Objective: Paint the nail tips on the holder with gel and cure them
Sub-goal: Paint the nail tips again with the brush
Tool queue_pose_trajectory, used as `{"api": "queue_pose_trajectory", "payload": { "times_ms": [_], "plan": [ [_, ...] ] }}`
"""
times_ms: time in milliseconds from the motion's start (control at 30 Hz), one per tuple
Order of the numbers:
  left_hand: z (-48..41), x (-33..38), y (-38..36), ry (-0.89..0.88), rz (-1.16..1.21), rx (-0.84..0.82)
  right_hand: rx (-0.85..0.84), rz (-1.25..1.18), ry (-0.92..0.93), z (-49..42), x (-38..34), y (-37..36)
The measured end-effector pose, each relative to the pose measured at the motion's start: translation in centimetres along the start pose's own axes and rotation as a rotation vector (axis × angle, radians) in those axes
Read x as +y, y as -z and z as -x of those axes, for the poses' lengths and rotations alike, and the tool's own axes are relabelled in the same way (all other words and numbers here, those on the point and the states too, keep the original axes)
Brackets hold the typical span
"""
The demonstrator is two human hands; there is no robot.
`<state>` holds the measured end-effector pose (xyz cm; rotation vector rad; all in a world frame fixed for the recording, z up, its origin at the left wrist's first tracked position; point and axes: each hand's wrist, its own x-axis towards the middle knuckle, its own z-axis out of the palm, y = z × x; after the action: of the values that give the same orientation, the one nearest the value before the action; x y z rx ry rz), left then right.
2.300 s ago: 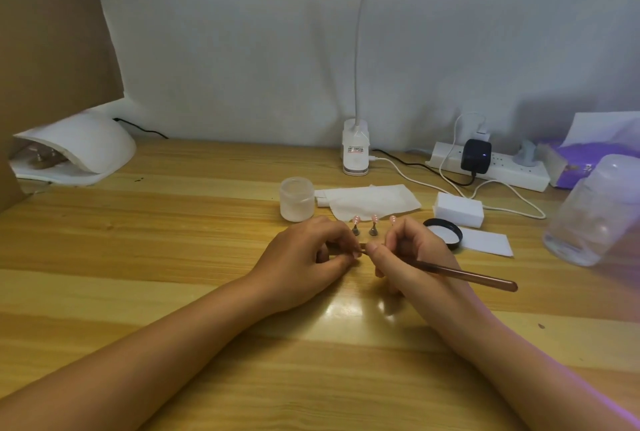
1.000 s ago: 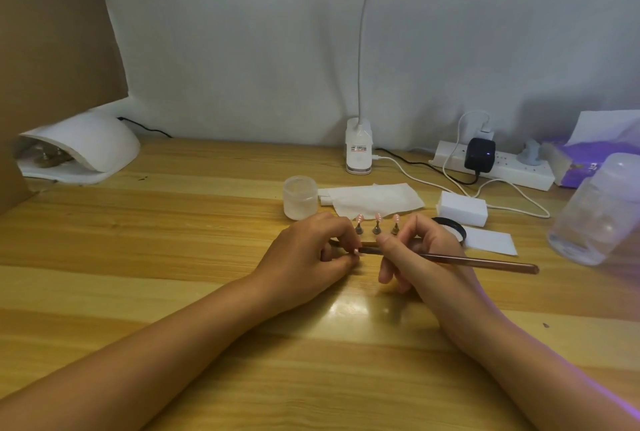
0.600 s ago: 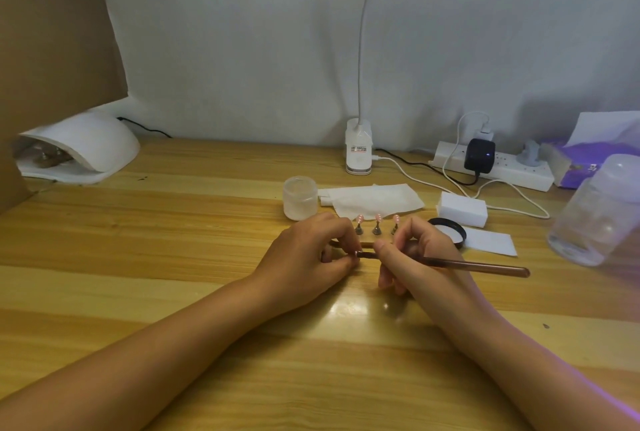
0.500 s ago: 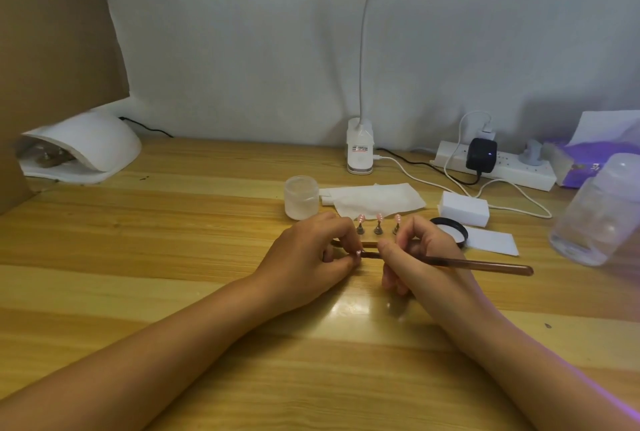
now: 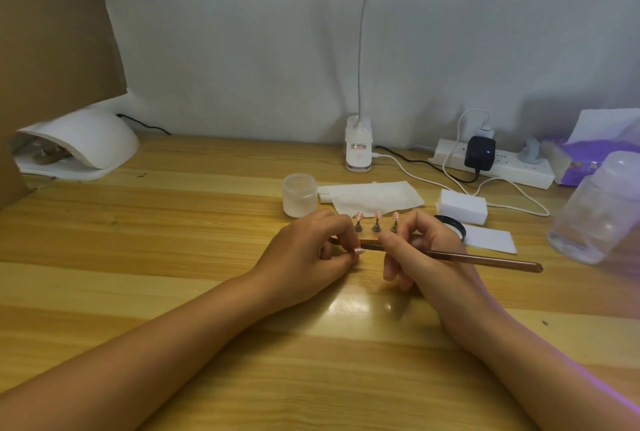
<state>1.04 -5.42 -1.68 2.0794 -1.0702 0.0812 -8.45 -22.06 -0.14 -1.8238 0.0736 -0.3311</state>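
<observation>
My left hand pinches a small pink nail tip on its stand between thumb and fingers, low over the wooden table. My right hand grips a brown gel brush like a pen, its bristle end touching that nail tip. Three more pink nail tips stand on little metal stands just behind my hands. A frosted gel jar stands open behind my left hand; its black lid lies partly hidden behind my right hand. The white curing lamp sits at the far left.
A white wipe, a white block and a white card lie behind my hands. A desk lamp base, a power strip with cables, a purple tissue pack and a clear bottle line the back right. Cardboard stands left.
The brush handle has swung slightly lower on the right while its tip stays on the nail tip. Both hands stay in nearly the same place.
</observation>
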Motion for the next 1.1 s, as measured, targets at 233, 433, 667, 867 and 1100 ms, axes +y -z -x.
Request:
{"api": "queue_pose_trajectory", "payload": {
  "times_ms": [233,433,667,867,1100],
  "plan": [
    [0.0,0.0,0.0,-0.002,-0.013,-0.008,-0.021,0.043,-0.009,0.1,0.0,-0.2],
    [0.0,-0.1,0.0,0.002,0.013,0.030,0.050,0.041,0.006,-0.1,0.3,-0.1],
    [-0.5,-0.9,0.2,0.123,0.141,0.136,0.100,0.001,0.019,-0.1,0.4,-0.1],
    [-0.7,-1.0,0.2,0.160,0.105,0.110,0.096,0.028,0.045,-0.1,0.4,-0.2],
    [-0.7,-1.0,0.1,0.160,0.062,0.074,0.091,0.043,0.046,-0.1,0.3,-0.4]
  ]
}}
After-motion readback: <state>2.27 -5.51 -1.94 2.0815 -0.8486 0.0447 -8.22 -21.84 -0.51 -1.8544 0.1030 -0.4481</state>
